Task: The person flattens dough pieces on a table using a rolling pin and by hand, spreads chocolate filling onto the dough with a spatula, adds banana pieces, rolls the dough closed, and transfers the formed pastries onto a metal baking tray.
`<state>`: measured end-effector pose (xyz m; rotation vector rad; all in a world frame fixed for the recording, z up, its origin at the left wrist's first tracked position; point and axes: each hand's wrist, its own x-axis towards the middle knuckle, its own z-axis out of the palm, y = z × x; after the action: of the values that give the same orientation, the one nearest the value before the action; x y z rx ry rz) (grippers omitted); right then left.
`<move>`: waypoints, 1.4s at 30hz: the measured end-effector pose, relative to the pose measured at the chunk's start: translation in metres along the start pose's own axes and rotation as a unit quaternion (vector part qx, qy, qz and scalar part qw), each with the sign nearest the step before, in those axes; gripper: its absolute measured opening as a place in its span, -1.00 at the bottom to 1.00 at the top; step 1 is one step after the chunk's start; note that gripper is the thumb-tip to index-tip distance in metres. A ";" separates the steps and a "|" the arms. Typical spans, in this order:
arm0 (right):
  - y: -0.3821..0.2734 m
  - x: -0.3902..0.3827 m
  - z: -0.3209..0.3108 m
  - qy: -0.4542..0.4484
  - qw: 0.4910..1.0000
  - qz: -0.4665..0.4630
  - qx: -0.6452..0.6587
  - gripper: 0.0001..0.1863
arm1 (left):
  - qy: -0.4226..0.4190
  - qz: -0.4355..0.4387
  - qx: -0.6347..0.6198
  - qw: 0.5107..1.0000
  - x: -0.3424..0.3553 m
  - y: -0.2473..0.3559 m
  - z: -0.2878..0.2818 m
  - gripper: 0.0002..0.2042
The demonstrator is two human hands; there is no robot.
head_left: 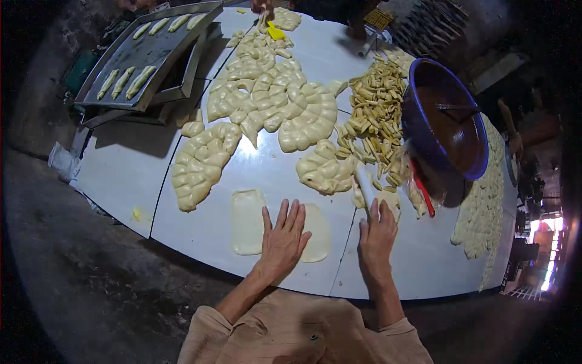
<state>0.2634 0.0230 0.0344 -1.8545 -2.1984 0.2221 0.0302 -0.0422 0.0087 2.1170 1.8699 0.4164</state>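
My left hand (284, 239) lies flat, fingers spread, over the gap between two thin rolled-out dough sheets. One rectangular dough sheet (247, 221) shows to its left. Another dough sheet (316, 233) is partly under its thumb side. My right hand (379, 233) has its fingers around the near end of a white rolling pin (365, 185), which points away from me. A flattened dough piece (391, 203) lies beside those fingers, partly hidden. Just beyond the sheets sit a lump of dough (327, 168) and, farther left, a bigger segmented dough mass (203, 164).
Sliced pieces of filling (376, 109) are heaped beside a purple basin (411, 115) of brown liquid. A red-handled tool (422, 189) lies near it. Metal trays (130, 57) with shaped dough stand far left. A yellow scraper (276, 31) and another person's hand (262, 6) are at the far side.
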 end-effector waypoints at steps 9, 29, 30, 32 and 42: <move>-0.043 0.019 0.038 -0.184 0.943 -0.268 0.065 -0.06 | -0.021 -0.027 0.034 0.999 0.013 0.005 0.013 -0.16; -0.153 0.054 0.075 -0.148 0.909 -0.387 0.047 -0.15 | -0.034 -0.098 0.069 0.992 -0.017 -0.109 -0.056 -0.13; -0.152 0.055 0.075 -0.150 0.912 -0.378 0.051 -0.16 | -0.025 -0.111 0.079 0.990 -0.016 -0.105 -0.056 -0.16; -0.145 0.058 0.071 -0.166 0.916 -0.361 0.057 -0.16 | -0.016 -0.121 0.019 0.992 -0.006 -0.099 -0.048 -0.15; -0.058 0.026 0.026 0.094 0.990 -0.099 0.036 -0.37 | -0.039 -0.136 0.071 0.987 -0.016 -0.093 -0.051 -0.19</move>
<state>0.1973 0.0393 0.0281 -1.5390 -2.1933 0.0812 -0.0769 -0.0462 0.0177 1.8916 2.1574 0.1402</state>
